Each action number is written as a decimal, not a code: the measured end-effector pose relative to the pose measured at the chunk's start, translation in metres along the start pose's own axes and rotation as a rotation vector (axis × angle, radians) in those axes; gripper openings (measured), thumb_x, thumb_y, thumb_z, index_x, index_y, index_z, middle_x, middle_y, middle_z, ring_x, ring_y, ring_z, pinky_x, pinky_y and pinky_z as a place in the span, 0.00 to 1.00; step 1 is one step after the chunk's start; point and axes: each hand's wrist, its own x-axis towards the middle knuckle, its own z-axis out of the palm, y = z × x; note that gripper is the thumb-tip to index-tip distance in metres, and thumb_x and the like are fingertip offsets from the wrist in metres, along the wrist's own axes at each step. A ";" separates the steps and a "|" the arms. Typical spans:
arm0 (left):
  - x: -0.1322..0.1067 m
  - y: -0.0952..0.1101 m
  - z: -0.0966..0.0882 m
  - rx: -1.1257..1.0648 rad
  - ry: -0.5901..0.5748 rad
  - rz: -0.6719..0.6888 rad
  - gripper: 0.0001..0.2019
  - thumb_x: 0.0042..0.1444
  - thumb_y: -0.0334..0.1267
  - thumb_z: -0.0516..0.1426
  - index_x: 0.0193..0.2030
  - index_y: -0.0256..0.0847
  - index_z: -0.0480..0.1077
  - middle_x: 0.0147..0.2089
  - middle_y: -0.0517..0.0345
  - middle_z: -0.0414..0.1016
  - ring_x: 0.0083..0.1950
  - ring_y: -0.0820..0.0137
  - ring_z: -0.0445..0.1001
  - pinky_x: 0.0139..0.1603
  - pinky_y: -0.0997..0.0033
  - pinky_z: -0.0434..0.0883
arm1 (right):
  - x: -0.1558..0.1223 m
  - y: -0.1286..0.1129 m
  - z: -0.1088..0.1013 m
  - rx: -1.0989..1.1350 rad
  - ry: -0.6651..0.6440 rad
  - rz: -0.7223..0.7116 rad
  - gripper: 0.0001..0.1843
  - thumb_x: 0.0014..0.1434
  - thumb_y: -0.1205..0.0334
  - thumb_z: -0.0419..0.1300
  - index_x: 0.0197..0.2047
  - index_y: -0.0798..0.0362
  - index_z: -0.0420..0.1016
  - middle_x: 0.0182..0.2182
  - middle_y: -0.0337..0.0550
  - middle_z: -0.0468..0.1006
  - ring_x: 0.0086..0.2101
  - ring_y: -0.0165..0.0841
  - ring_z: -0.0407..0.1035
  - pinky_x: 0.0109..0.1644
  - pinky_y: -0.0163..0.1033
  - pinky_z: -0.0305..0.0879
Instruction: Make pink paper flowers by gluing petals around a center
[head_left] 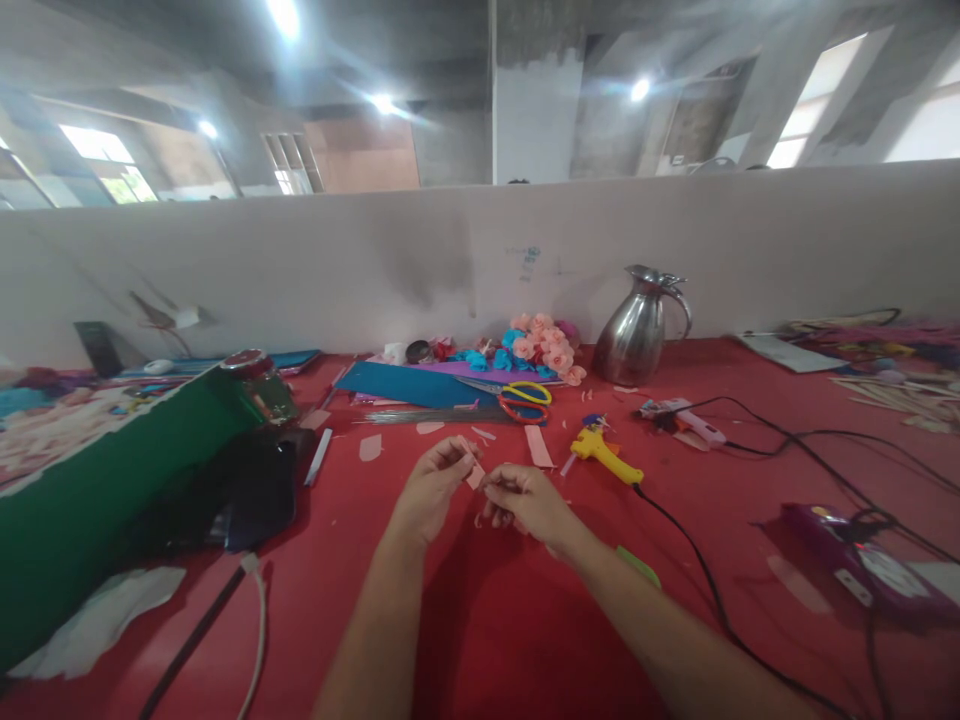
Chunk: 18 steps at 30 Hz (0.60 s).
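Both of my hands meet over the red table [495, 620], pinching one small pink paper piece [475, 476] between them. My left hand [435, 487] grips its left end with closed fingertips. My right hand [525, 496] is curled shut on its right end. More pink paper pieces [538, 446] lie just beyond my fingers. A yellow glue gun [604, 450] lies to the right of my hands, its black cord running toward me. Yellow and red scissors [525, 397] rest a little farther back.
A steel jug [639, 330] stands at the back by the white partition. Paper flowers [544, 345] and blue sheets [412, 384] lie behind the scissors. A green roll [97, 490] and a black bag [247, 490] fill the left. Cables and a purple device [862, 570] lie right.
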 end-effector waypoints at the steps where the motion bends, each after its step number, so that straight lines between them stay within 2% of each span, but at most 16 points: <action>1: 0.000 0.001 0.000 -0.032 -0.014 -0.006 0.07 0.43 0.33 0.65 0.27 0.38 0.71 0.31 0.59 0.71 0.31 0.75 0.67 0.33 0.76 0.66 | 0.000 0.000 0.000 0.008 -0.009 0.002 0.15 0.48 0.49 0.60 0.29 0.54 0.68 0.18 0.37 0.74 0.19 0.26 0.66 0.25 0.32 0.58; 4: 0.001 0.002 0.000 -0.156 -0.015 -0.028 0.08 0.44 0.35 0.64 0.32 0.39 0.73 0.31 0.59 0.71 0.31 0.75 0.68 0.33 0.75 0.66 | -0.001 -0.001 0.002 0.028 -0.014 0.003 0.16 0.47 0.49 0.61 0.29 0.54 0.69 0.19 0.38 0.74 0.19 0.27 0.66 0.25 0.32 0.58; 6: 0.003 0.003 0.000 -0.239 0.045 -0.001 0.11 0.46 0.38 0.64 0.37 0.41 0.73 0.33 0.60 0.71 0.33 0.75 0.69 0.36 0.73 0.67 | -0.001 -0.002 0.002 0.028 0.003 -0.011 0.16 0.47 0.48 0.61 0.30 0.54 0.69 0.18 0.37 0.73 0.18 0.26 0.66 0.24 0.32 0.58; 8: 0.004 0.002 0.000 -0.231 0.137 0.053 0.11 0.45 0.39 0.64 0.37 0.42 0.73 0.33 0.61 0.72 0.33 0.76 0.69 0.37 0.74 0.67 | -0.001 -0.002 0.002 0.001 0.027 -0.034 0.16 0.48 0.49 0.59 0.30 0.54 0.69 0.18 0.36 0.73 0.18 0.26 0.65 0.23 0.32 0.58; 10: 0.005 -0.001 0.002 -0.093 0.201 0.101 0.08 0.44 0.38 0.64 0.32 0.40 0.73 0.31 0.62 0.71 0.31 0.77 0.68 0.35 0.76 0.65 | -0.001 -0.002 0.001 -0.065 0.077 -0.073 0.13 0.50 0.51 0.58 0.31 0.54 0.71 0.19 0.37 0.72 0.18 0.27 0.65 0.23 0.32 0.58; 12: 0.004 -0.004 0.005 0.092 0.209 0.124 0.07 0.42 0.36 0.65 0.27 0.39 0.72 0.27 0.62 0.71 0.29 0.77 0.67 0.34 0.76 0.64 | -0.001 -0.002 -0.001 -0.144 0.131 -0.125 0.11 0.52 0.55 0.56 0.31 0.53 0.72 0.20 0.37 0.72 0.19 0.28 0.65 0.24 0.33 0.59; 15: 0.003 -0.008 0.011 0.293 0.202 0.139 0.08 0.41 0.38 0.65 0.26 0.38 0.72 0.25 0.61 0.71 0.28 0.74 0.68 0.33 0.74 0.64 | -0.001 -0.001 -0.002 -0.246 0.170 -0.194 0.09 0.54 0.58 0.54 0.30 0.52 0.73 0.19 0.37 0.72 0.20 0.29 0.66 0.25 0.34 0.59; 18: 0.003 -0.010 0.014 0.398 0.255 0.169 0.09 0.40 0.39 0.65 0.25 0.38 0.71 0.24 0.60 0.71 0.27 0.73 0.67 0.31 0.73 0.64 | -0.002 -0.001 -0.002 -0.308 0.194 -0.230 0.09 0.55 0.61 0.53 0.30 0.52 0.73 0.20 0.37 0.73 0.21 0.30 0.67 0.26 0.34 0.59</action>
